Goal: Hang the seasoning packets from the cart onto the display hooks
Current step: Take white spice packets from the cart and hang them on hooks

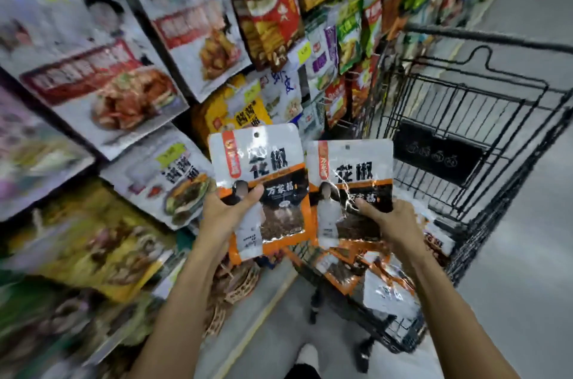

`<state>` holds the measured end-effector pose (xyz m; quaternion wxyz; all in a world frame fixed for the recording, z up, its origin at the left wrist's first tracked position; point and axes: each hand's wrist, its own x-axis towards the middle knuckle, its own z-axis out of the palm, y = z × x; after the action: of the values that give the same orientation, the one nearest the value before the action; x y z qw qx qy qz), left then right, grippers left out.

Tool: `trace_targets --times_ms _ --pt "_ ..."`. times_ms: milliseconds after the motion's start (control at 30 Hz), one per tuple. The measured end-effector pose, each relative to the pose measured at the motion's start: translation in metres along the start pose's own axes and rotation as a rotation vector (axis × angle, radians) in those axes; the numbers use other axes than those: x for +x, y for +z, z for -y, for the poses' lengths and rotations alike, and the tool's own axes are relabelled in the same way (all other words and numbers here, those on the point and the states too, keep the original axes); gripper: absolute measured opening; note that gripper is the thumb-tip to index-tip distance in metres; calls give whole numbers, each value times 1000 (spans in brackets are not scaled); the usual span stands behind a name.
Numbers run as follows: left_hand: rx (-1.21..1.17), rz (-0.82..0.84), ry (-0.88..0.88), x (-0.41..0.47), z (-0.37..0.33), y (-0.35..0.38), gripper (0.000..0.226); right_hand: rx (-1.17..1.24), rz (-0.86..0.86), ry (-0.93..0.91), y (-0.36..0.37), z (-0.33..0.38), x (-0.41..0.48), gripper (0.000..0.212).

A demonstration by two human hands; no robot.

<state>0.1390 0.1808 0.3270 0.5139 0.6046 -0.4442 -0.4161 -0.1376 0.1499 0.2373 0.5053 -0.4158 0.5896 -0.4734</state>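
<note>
My left hand (228, 214) grips a white and orange seasoning packet (263, 167) by its lower left side, thumb across the front. It is held upright, and a hang hole shows at its top. My right hand (389, 223) holds a second matching packet (356, 170) just to the right, thumb on its front. Several more of these packets (350, 270) lie in the black wire cart (465, 136) below my right hand. No hook is visible in the blurred display.
A wall of hanging food packets (124, 93) fills the left and top, blurred by motion. The cart stands on the grey aisle floor (511, 285) to the right. A yellow packet (235, 108) hangs just behind the left packet. My shoe (310, 354) shows at the bottom.
</note>
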Motion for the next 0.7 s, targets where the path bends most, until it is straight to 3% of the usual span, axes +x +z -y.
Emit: trace_targets --times_ms 167,300,400,700 --pt "28 -171 95 -74 -34 -82 20 11 240 -81 57 52 -33 33" --pt "29 -311 122 -132 -54 -153 31 35 418 -173 114 94 -76 22" --pt "39 -435 145 -180 -67 -206 24 25 557 -242 162 122 -116 22" --pt "96 -732 244 -324 -86 -361 26 74 910 -363 307 164 -269 32"
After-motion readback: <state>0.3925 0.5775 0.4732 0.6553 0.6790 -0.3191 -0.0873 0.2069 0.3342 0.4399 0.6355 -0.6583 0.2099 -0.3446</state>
